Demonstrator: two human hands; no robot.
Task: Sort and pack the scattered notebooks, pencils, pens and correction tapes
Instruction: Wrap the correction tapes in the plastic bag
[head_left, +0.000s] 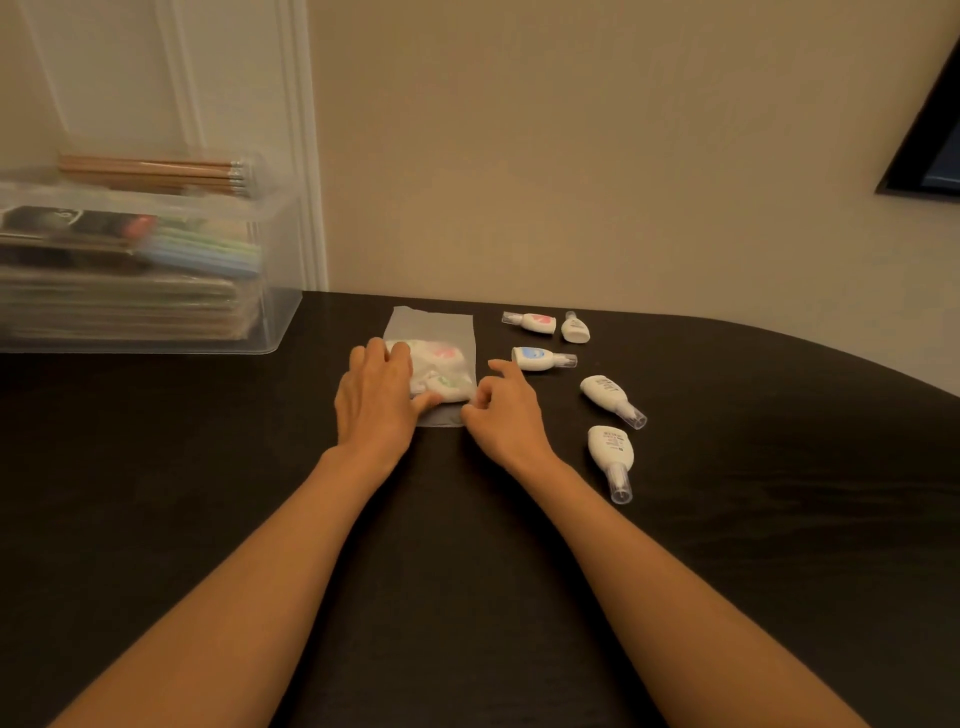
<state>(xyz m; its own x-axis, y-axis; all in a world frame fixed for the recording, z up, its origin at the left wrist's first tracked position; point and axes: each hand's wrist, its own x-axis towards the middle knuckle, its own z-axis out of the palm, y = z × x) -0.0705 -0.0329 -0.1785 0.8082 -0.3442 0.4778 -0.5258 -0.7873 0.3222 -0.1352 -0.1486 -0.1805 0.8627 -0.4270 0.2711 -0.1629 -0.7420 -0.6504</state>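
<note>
With the left hand (374, 400) laid open over the left side of the frosted pouch (434, 325), fingers pressing on the tapes already inside, hold the pouch flat on the table (208, 493). Right hand (506, 415) at the pouch's near right corner, index finger straight, other fingers curled; impossible to tell whether pinching the film. Steady the pouch before loading; avoid lifting the pressing hand, likely to let the contents slide. Feed each piece lengthwise, parallel to the pouch's long axis, running from near edge to far edge. Take first the blue-marked tape (537, 358), just right of the pouch: long axis crosswise to the pouch, clear cap pointing away from it; turn before inserting. Farther right, level with the pouch's far end: pink-marked tape (532, 322), cap toward the pouch, and far white tape (575, 330), cap pointing away. Right and nearer: middle white tape (605, 392) and near white tape (612, 452), caps pointing near. Well left of the pouch: clear bin (270, 312), pencils (156, 174) on top.
</note>
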